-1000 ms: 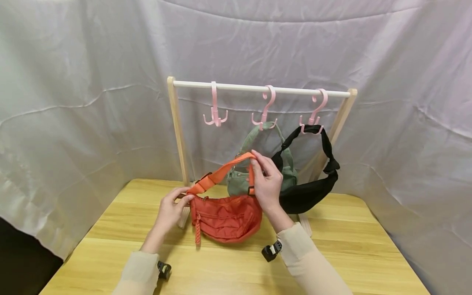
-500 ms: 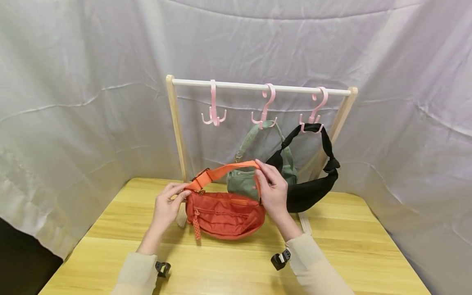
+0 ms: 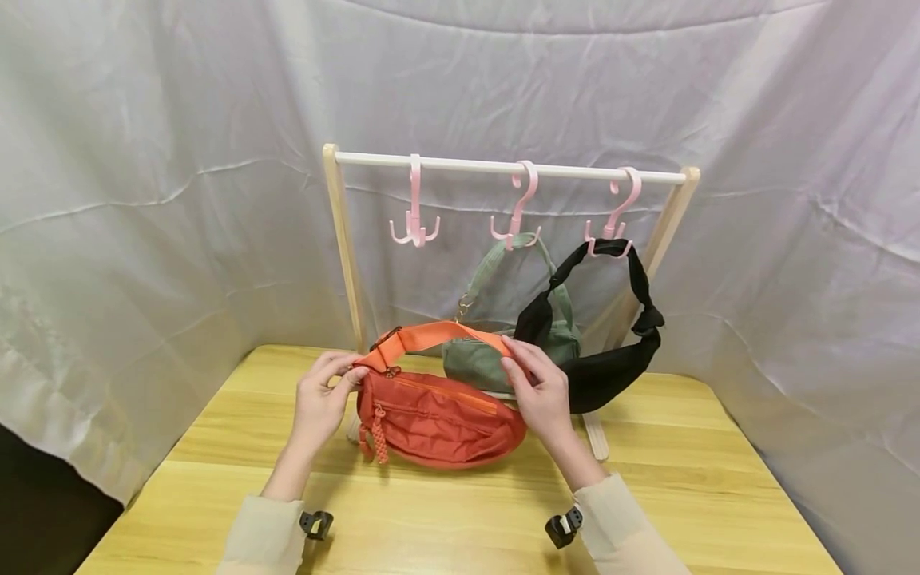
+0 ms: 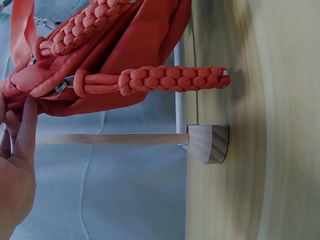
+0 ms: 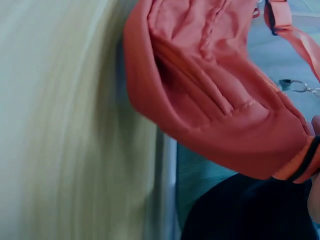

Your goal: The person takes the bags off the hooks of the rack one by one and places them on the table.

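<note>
A red waist bag (image 3: 438, 419) with an orange strap (image 3: 424, 335) is held up between my two hands, in front of the rack. My left hand (image 3: 319, 403) pinches its upper left corner, where the strap begins. With thumb and fingers, my right hand (image 3: 542, 395) grips the strap near the right end. In the left wrist view a braided zip pull (image 4: 170, 79) dangles from the bag. The right wrist view has the bag's pleated front (image 5: 210, 100) and only a little of the right hand at the edge. Whether the bag's underside touches the table cannot be told.
Behind stands a wooden rack with a white rail (image 3: 474, 165). From it hang a bare pink hook (image 3: 414, 212) at left, one with a green bag (image 3: 470, 363) in the middle, and one with a black bag (image 3: 611, 379) at right. Grey cloth (image 3: 180, 263) surrounds the table (image 3: 431, 519).
My right hand has moved down and to the right along with the strap, which now arches lower. The bag's right end has shifted right. The left hand has moved slightly left and up.
</note>
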Motion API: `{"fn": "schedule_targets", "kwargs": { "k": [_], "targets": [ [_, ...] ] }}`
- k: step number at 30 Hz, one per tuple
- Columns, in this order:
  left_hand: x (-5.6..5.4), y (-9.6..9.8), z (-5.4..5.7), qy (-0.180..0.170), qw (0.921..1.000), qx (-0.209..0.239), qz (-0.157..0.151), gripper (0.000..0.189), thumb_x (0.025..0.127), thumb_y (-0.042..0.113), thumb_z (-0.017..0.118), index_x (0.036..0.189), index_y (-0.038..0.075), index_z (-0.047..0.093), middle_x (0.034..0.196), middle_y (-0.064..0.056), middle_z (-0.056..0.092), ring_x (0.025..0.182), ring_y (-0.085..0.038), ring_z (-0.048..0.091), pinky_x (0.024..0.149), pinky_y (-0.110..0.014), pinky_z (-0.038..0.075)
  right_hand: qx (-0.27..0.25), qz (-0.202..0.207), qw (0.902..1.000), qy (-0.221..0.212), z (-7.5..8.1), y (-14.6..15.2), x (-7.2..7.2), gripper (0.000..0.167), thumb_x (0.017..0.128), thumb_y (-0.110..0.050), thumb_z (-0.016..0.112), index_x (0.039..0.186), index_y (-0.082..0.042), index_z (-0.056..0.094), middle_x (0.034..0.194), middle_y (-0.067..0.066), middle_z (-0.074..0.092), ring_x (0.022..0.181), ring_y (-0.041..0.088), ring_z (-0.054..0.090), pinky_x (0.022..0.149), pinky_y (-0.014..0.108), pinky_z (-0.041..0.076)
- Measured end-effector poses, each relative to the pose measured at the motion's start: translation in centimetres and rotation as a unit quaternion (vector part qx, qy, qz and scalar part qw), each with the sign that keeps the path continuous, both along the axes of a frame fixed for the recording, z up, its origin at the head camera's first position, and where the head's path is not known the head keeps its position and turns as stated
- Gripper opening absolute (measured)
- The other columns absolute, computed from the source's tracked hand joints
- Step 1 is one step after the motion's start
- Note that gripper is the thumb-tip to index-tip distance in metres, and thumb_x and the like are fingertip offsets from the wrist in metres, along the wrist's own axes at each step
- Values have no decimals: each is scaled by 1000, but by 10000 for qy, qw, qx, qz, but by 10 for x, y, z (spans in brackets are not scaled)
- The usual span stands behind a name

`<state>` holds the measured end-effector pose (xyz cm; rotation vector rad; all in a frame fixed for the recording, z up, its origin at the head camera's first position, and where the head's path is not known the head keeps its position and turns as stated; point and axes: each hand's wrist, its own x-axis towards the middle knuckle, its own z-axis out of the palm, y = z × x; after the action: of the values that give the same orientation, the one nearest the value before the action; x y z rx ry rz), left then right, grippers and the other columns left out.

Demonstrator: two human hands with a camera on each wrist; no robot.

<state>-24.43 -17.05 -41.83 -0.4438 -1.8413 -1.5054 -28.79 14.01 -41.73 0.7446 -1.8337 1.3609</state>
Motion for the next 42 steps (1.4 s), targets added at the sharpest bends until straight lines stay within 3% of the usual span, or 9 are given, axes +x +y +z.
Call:
{"fn": "schedule_targets", "kwargs": {
  "k": [6, 11, 14, 20, 25, 33, 38, 42],
  "targets": [
    [2, 0, 2, -132, 9996, 229, -79, 13, 90, -16, 69, 102, -15, 73, 102, -29, 63, 84, -6, 62, 71, -22, 61, 13, 10, 9994, -338, -3, 5, 15, 41, 88, 15, 73, 128, 8, 69, 118, 24, 73, 84, 17, 72, 73, 11, 54],
    [3, 2, 3, -77, 9997, 235, -87, 12, 90, -17, 68, 102, -16, 72, 100, -27, 62, 84, -6, 62, 70, -22, 61, -84, 124, 9961, -872, 0, 9, 31, 40, 89, 14, 72, 128, 9, 67, 121, 26, 71, 101, 10, 70, 83, 13, 55],
    [4, 2, 3, -107, 9995, 272, -124, 12, 90, -16, 69, 101, -15, 73, 99, -24, 62, 83, -6, 62, 70, -22, 61, -98, 213, 9944, -1029, -5, 14, 34, 37, 90, 15, 71, 126, 11, 63, 123, 27, 70, 106, 12, 69, 88, 14, 54],
    [6, 3, 3, -72, 9997, 217, -101, 12, 90, -17, 68, 100, -14, 73, 99, -20, 63, 84, -6, 62, 71, -22, 61, 208, 267, 9942, -1017, -30, 28, 27, 35, 89, 14, 72, 122, 10, 60, 132, 25, 67, 110, 33, 69, 90, 21, 56],
    [3, 2, -2, -71, 9998, 186, -8, 13, 89, -18, 68, 100, -14, 73, 99, -21, 63, 84, -6, 62, 71, -21, 61, 724, 390, 9897, -1175, -50, 44, 23, 39, 90, 4, 78, 127, -4, 69, 142, 14, 64, 119, 30, 67, 95, 23, 56],
    [-14, -7, -25, -193, 9991, 370, -16, 17, 88, -17, 70, 103, -10, 75, 101, -11, 64, 85, -5, 61, 71, -20, 61, 1341, 438, 9825, -1219, -59, 55, 28, 46, 87, -9, 85, 130, -15, 72, 144, 5, 63, 133, 29, 59, 106, 11, 41],
    [-15, -10, -30, -144, 9992, 377, -10, 17, 88, -14, 72, 104, -7, 76, 102, -9, 65, 86, -5, 62, 71, -20, 61, 1431, 514, 9837, -956, -63, 55, 29, 46, 84, -5, 87, 127, -11, 74, 140, 11, 66, 129, 33, 61, 105, 10, 42],
    [-11, -8, -27, -166, 9991, 384, 26, 17, 88, -17, 70, 103, -11, 75, 102, -15, 64, 86, -4, 62, 71, -20, 60, 1392, 559, 9851, -842, -67, 55, 29, 43, 81, 0, 87, 122, -7, 76, 133, 14, 69, 124, 35, 64, 105, 11, 42]
  ]
}}
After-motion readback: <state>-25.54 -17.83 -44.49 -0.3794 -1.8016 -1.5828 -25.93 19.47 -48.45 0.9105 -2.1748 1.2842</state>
